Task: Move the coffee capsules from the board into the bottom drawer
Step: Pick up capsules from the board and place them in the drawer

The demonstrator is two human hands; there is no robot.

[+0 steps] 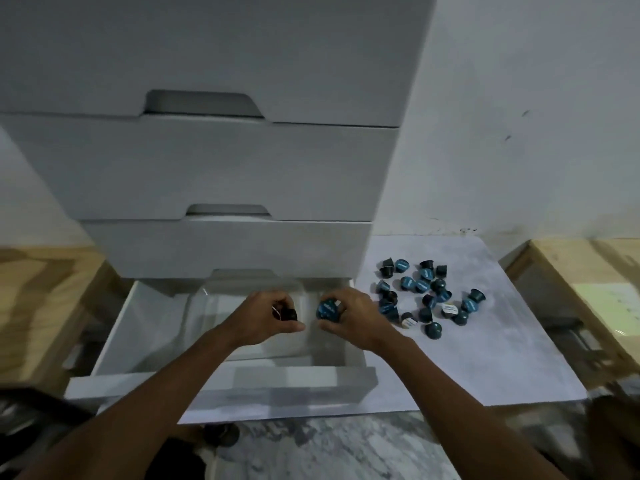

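Both hands over open bottom drawer [114,336]. Left hand [268,315] clamped on dark capsule [288,314]; right hand [349,315] clamped on blue-lidded capsule [327,309]. Remaining capsules [427,292] scattered on board [485,358].

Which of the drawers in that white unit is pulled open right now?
The bottom drawer is the open one, pulled out under both hands, with a clear tray inside. The three drawers above it sit shut.

two bare forearms, no sleeves, left grip [268,315], right grip [349,315]
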